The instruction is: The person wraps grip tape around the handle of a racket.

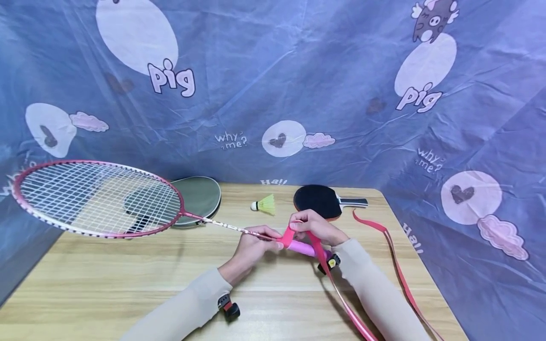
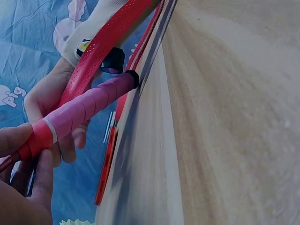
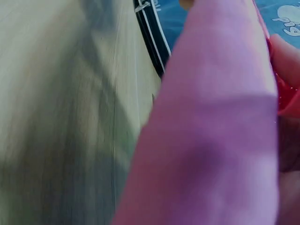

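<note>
Trailing from right hand [image 1: 316,226]: red tape [image 1: 325,267]

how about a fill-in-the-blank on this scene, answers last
The right hand pinches red tape; the head of the badminton racket points to the person's ____.
The shuttlecock has a ____ skirt.
Right of it, the paddle shows a ____ upper face.
On the backdrop, the biggest printed word is ____.
Missing words: left; yellow; black; pig.

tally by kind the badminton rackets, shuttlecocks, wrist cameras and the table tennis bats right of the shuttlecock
badminton racket: 1
shuttlecock: 1
wrist cameras: 2, one on each wrist
table tennis bat right of the shuttlecock: 1
total: 5
</note>
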